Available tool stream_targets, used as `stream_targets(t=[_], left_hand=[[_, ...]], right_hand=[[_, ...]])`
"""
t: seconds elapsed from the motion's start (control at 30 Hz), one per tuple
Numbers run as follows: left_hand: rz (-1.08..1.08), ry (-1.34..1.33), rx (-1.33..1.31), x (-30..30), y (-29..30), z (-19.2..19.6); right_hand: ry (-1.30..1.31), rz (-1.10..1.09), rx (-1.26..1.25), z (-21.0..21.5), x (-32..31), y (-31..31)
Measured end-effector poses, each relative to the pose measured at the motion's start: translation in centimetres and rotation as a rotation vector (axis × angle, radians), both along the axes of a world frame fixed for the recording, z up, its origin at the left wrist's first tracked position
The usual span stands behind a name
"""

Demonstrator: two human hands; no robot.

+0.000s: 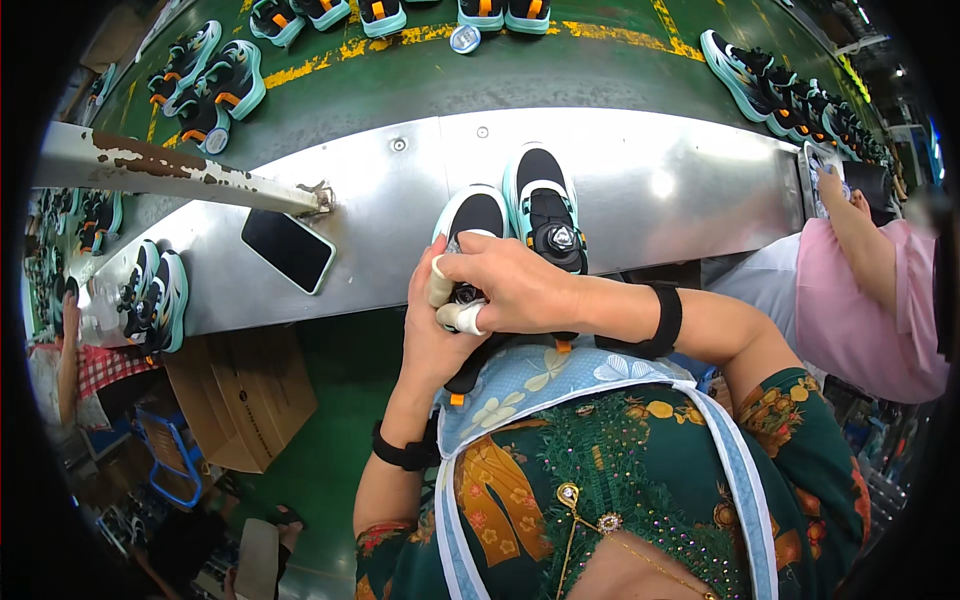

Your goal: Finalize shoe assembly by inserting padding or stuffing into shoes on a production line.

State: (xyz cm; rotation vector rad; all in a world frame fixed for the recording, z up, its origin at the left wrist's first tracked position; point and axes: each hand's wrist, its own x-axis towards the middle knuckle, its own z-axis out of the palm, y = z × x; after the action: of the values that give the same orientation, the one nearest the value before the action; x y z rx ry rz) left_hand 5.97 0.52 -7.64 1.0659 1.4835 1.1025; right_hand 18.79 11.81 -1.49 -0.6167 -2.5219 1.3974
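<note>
A black and white sneaker [476, 208] with a mint sole lies on the metal ledge, toe pointing away from me. My left hand [418, 335] is closed around its left side. Over its top curls my right hand [530, 288], white covers on two fingertips, closed around a small dark round part of the shoe; what lies under the fingers is mostly hidden. Just to the right, apart from my grip, stands the matching sneaker [541, 185], with a round dial on its tongue. Orange pull tabs show at both heels.
A phone [289, 250] lies on the metal ledge [660, 180], near a peeling post [180, 178]. Beyond, a green conveyor belt [560, 75] carries several sneakers. More sneakers [158, 300] stand left, above a cardboard box [240, 400]. A co-worker in pink [860, 300] works at the right.
</note>
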Motion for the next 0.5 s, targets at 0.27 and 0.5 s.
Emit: stream_targets(t=[0.27,0.5], left_hand=[[0.008,0.09,0.042,-0.4,-0.4,0.1],[-0.021,0.216,0.08,0.2,0.1,0.7]], right_hand=[[-0.076,0.094,-0.231,1.6,1.5,0.6],[-0.065,0.147,0.143,-0.8,3.6,-0.5]])
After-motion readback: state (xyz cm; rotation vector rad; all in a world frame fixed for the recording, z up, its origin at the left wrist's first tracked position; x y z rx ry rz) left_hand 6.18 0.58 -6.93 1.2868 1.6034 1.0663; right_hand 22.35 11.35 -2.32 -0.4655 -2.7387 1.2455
